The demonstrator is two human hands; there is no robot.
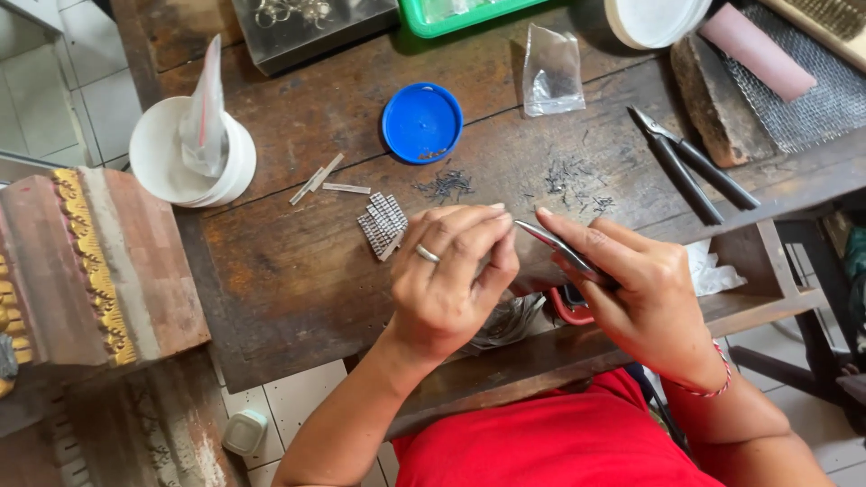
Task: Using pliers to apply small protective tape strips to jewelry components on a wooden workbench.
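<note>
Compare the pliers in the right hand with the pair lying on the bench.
The held pliers are gripped in the right hand, jaws pointing at the left hand; the black-handled pliers lie untouched on the wooden bench. The held pair shows red at its handle; the lying pair's handles are black and fully visible. Both have slim metal jaws.
</note>
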